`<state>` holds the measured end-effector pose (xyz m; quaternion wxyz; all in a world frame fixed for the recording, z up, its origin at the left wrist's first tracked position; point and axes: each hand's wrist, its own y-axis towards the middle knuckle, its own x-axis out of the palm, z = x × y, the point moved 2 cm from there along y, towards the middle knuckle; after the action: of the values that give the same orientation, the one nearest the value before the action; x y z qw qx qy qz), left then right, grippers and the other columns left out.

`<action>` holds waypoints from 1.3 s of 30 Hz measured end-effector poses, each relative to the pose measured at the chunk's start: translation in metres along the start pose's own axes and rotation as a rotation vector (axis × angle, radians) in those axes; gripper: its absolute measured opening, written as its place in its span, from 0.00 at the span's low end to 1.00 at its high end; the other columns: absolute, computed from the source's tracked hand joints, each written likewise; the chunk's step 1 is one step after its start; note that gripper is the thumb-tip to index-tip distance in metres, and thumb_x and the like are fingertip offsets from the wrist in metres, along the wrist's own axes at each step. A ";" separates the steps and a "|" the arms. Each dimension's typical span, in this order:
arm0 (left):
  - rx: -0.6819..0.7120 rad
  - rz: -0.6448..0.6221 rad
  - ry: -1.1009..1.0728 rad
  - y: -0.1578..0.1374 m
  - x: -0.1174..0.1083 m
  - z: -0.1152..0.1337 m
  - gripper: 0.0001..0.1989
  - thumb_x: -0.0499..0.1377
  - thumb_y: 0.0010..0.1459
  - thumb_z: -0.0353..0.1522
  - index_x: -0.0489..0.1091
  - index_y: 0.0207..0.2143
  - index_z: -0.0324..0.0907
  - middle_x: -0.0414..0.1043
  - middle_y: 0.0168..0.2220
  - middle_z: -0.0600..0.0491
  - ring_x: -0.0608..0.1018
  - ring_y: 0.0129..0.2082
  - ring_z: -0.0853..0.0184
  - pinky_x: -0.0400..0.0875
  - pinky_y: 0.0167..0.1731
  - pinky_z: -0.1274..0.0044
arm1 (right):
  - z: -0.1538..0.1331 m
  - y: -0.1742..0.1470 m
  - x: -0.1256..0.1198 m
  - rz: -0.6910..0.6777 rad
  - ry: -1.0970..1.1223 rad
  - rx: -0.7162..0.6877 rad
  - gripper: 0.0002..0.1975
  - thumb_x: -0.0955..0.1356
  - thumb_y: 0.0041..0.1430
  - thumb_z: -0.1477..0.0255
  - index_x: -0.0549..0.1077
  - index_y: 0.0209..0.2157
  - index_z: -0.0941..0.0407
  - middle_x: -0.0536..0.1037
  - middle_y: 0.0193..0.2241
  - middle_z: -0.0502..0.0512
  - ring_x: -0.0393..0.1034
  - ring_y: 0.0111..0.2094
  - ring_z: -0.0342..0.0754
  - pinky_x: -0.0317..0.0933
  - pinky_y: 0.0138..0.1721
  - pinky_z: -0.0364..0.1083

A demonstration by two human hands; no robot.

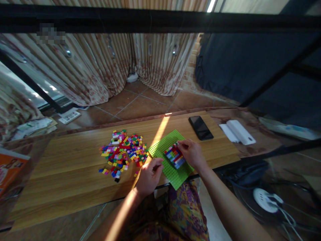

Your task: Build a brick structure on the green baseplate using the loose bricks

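A green studded baseplate (pixel 160 146) lies at an angle near the front edge of the table. On it stands a low block of multicoloured toy bricks (pixel 174 156), built in rows. My right hand (pixel 193 154) reaches in from the right, its fingers pinched on a toy brick at the block's upper right corner; the fingertips partly cover it. Beside the plate's left edge is my left hand (pixel 150 175), with thumb and fingers curled together. Whatever those fingers may hold is too small to make out. A heap of loose toy bricks (pixel 122 150) spreads to the left of the plate.
A black phone (pixel 201 128) lies on the wooden table (pixel 67 167) at the back right. Past the table's right end is a white object (pixel 240 132). A white power strip (pixel 265 200) with cables sits lower right. A dark bar (pixel 160 20) crosses the top of the view.
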<state>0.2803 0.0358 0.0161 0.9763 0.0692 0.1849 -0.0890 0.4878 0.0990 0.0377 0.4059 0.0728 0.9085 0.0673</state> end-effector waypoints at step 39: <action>-0.064 0.003 0.030 0.003 -0.002 -0.019 0.13 0.57 0.58 0.40 0.73 0.43 0.44 0.78 0.40 0.51 0.80 0.41 0.63 0.77 0.42 0.72 | 0.107 0.025 -0.061 0.125 -0.412 0.602 0.41 0.72 0.43 0.49 0.67 0.53 0.60 0.69 0.48 0.69 0.63 0.53 0.64 0.57 0.50 0.55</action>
<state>0.2721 0.0421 -0.0004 0.9752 0.0397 0.2022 -0.0803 0.6102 0.1189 0.0160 0.5359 0.2562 0.7807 -0.1943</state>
